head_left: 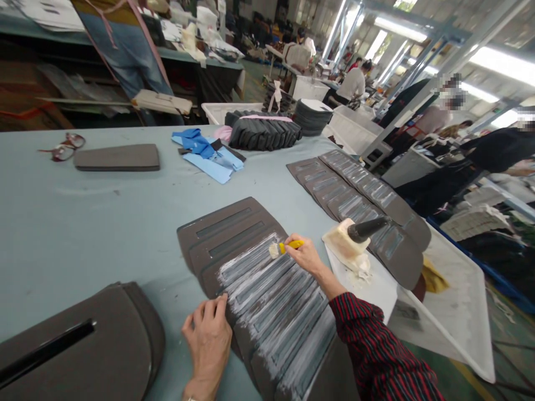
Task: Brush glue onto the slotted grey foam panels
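A yellow-handled paintbrush is gripped in my right hand, its pale bristles touching a dark grey-brown panel. Several such panels lie overlapped like steps, each with a long slot-like strip. White, streaky glue-like coating covers the nearer strips, while the two farthest strips look bare. My left hand rests at the left edge of these panels, fingers bent and a little apart, fingertips against the edge. Right of the brush, a cream block-shaped container with a dark handle-like piece sits on a white board.
More coated panels lie overlapped at the back right. A thick panel stack is at front left, a smaller stack behind it. Glasses, blue cloth scraps and a dark bundle stand farther back. People work beyond the table.
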Tool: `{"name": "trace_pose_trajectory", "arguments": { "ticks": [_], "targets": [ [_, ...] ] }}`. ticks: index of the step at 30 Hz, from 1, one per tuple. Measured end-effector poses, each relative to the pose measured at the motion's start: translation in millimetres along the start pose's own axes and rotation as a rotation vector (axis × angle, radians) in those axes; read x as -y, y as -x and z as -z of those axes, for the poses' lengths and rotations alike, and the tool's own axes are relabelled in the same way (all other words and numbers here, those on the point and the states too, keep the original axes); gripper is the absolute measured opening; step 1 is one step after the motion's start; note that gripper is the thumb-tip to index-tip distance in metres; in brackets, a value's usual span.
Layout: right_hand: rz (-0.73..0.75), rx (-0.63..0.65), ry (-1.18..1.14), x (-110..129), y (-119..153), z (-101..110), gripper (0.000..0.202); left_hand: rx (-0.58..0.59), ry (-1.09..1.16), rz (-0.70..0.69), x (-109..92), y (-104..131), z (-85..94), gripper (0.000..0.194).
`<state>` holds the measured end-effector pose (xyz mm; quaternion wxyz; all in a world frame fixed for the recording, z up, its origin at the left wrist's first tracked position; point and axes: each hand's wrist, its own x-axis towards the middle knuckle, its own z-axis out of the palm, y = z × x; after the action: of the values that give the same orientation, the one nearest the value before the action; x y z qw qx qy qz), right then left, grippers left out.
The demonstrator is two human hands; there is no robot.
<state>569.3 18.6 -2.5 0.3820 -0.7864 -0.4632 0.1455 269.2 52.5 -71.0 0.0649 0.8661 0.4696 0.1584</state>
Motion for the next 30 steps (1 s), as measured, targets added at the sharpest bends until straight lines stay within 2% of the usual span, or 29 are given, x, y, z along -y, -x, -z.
{"name": "trace_pose_trajectory", "arguments": {
  "ticks": [4,7,11,13,15,17,20,24,27,30],
  "targets": [
    [-0.063,-0.124,0.029,-11,2,3,0.013,0.027,-0.031,0.019,-2,0,2.1,0.038],
    [-0.098,-0.093,-0.011,-16,0,11,0.014,0.03,-0.043,0.028,-2,-1,2.2,0.038],
    [-0.138,-0.214,0.001,-1,6,5,0.013,0.048,-0.02,0.021,-1,-1,1.7,0.038],
    [-0.076,-0.135,-0.058,13,14,-7,0.013,0.051,-0.009,0.032,-1,-1,1.5,0.038],
    [-0.026,0.046,-0.16,22,22,-21,0.013,0.049,-0.003,0.05,-1,-1,1.5,0.037],
    [-0.047,0.124,-0.214,24,26,-28,0.013,0.057,0.001,0.049,-1,-1,1.9,0.038],
    [-0.126,-0.004,-0.146,13,20,-21,0.013,0.069,0.022,0.052,-2,-1,3.2,0.039],
    [-0.106,-0.093,-0.011,7,5,-8,0.013,0.061,0.105,0.121,-2,-7,7.7,0.037],
    [-0.106,-0.122,-0.059,16,-4,-16,0.016,0.024,0.197,0.203,-1,-19,13.1,0.032],
    [-0.111,-0.106,-0.131,32,-16,-38,0.018,-0.022,0.244,0.243,2,-38,16.4,0.028]
  ]
}}
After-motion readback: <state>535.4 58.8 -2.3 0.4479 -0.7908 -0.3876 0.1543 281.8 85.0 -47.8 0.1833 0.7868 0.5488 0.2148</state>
